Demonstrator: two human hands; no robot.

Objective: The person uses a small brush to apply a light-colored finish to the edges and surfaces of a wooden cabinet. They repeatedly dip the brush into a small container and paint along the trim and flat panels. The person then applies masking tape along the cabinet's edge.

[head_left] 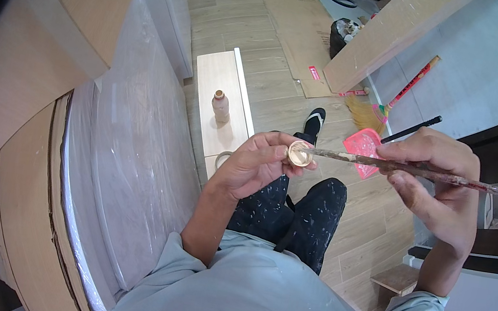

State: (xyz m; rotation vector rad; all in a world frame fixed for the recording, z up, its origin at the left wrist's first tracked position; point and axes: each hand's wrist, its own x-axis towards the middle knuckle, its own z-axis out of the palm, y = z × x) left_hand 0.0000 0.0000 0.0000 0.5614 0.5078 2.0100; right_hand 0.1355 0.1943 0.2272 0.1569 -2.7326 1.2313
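My left hand (254, 163) holds a small round cap (299, 154) with beige paste or paint inside it. My right hand (427, 184) grips a long, paint-stained brush (485, 187) held level, its tip reaching into the cap. Farther forward, a small beige bottle (220, 109) stands upright on a pale wooden board (214, 65). A roll of tape (220, 157), partly hidden by my left hand, lies near that board's lower end.
Plastic-wrapped panels (126, 188) and cardboard line the left. A pink dustpan (362, 141) and straw broom (370, 109) lie by the right wall. A black bag of rubbish (338, 43) sits beside a wooden post (385, 34), with cardboard (289, 25) on the floor.
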